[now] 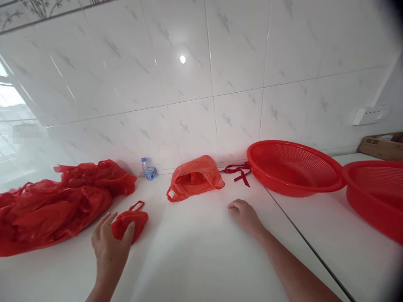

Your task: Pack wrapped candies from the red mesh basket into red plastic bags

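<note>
My left hand (108, 243) is at a small red drawstring pouch (138, 219), with thumb and fingers spread around its near side. The pouch has a looped cord at its top and lies on the white table; whether my fingertips touch it is hard to tell. My right hand (244, 216) is low over the table at centre right, its fingers curled in and nothing visible in them. Beyond the two hands lies a red plastic bag (201, 184), its mouth facing me and some red content showing inside.
Crumpled red plastic bags (56, 209) are heaped at the left. A small water bottle (148, 170) stands by the tiled wall. Dark red ribbons (241, 170) lie beside a red mesh basket (292, 186); a second red basket (371, 205) and a cardboard box (380, 147) are farther right.
</note>
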`<move>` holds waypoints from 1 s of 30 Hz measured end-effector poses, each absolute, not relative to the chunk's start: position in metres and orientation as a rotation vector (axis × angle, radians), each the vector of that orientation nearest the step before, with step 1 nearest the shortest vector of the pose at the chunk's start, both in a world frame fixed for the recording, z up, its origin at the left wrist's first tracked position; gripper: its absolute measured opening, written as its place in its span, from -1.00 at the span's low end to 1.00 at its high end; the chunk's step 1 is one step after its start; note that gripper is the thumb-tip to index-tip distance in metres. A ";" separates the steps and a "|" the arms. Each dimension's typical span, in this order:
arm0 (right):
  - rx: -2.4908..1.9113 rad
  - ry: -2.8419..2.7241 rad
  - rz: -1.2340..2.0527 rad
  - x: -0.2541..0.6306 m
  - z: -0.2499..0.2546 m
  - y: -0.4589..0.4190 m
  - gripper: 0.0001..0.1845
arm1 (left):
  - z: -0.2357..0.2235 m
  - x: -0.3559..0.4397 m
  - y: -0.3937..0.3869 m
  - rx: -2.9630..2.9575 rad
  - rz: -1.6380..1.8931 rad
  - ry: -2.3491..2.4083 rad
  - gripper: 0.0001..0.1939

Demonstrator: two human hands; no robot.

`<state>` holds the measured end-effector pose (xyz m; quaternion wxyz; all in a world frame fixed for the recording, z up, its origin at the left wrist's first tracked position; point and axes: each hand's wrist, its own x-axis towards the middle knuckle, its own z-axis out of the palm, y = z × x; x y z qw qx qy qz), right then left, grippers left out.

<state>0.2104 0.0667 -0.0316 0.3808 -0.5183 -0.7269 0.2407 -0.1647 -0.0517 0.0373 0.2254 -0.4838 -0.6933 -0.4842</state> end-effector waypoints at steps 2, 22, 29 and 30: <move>-1.339 -1.862 0.563 0.209 -0.031 0.066 -0.82 | 0.042 -0.142 -0.046 -1.469 -1.301 -1.803 -0.55; -1.440 -2.258 0.290 0.149 -0.037 0.059 -0.41 | -0.029 -0.007 0.156 -1.999 -1.587 -1.868 -0.47; -1.347 -2.002 0.289 0.114 -0.045 0.107 -0.33 | -0.026 -0.013 0.175 -1.945 -1.840 -1.935 -0.66; -1.311 -1.971 0.298 0.111 -0.045 0.114 -0.34 | -0.026 -0.015 0.172 -1.933 -1.877 -1.944 -0.70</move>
